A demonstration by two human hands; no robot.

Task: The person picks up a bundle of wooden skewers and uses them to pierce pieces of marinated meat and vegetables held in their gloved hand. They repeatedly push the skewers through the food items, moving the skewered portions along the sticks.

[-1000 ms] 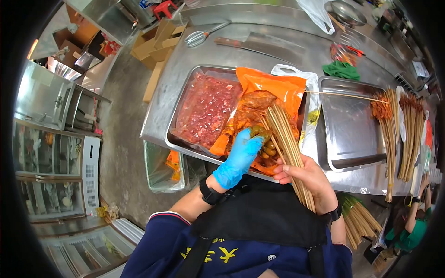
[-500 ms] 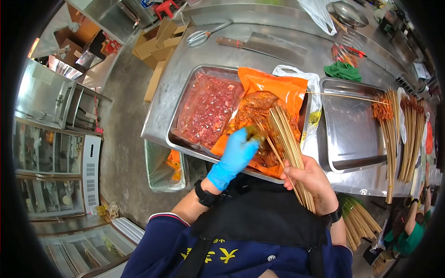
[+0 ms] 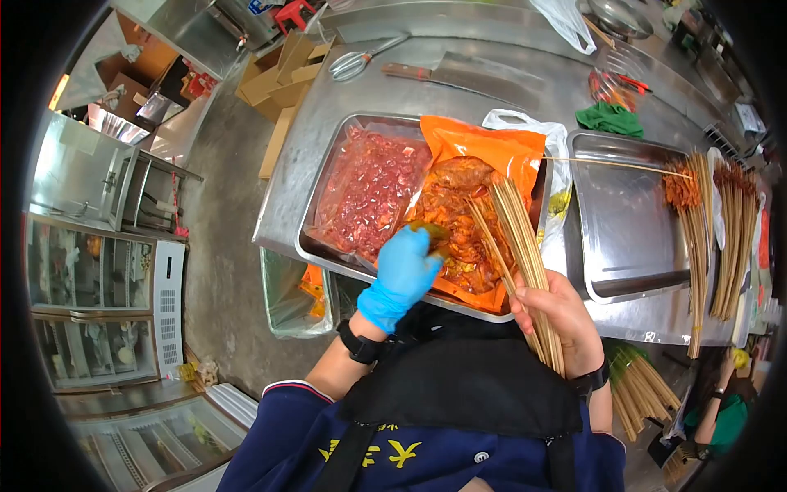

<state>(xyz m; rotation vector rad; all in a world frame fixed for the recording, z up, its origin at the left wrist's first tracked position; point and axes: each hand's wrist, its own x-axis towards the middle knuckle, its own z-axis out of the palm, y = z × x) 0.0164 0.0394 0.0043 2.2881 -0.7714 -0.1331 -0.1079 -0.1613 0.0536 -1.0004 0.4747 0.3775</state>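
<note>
Steel counter [image 3: 373, 94] bears the tray [image 3: 329, 262], orange-sauced meat [image 3: 461, 201] inside. Right grip [image 3: 559, 314], beside its near edge: closed round skewers [image 3: 520, 231]; loosening could scatter them. Left grip [image 3: 403, 275], over tray: contents, closure indeterminable; slick sauce risks slippage.

Head camera is sitting on the wearer's head, facing forward and steeply down over the black apron [image 3: 459, 385]. Wide lens is bowing straight edges; a dark rounded border is framing the view. Gloved left hand [image 3: 406, 275] and bare right hand [image 3: 561, 316] are showing at close range, just below centre. Desk [image 3: 365, 94] is spreading from mid-frame toward upper right. Floor [image 3: 221, 271] and glass-door cabinets [image 3: 90, 271] are filling the left, farther off; co-worker [image 3: 725, 420] is appearing small, lower right
</note>
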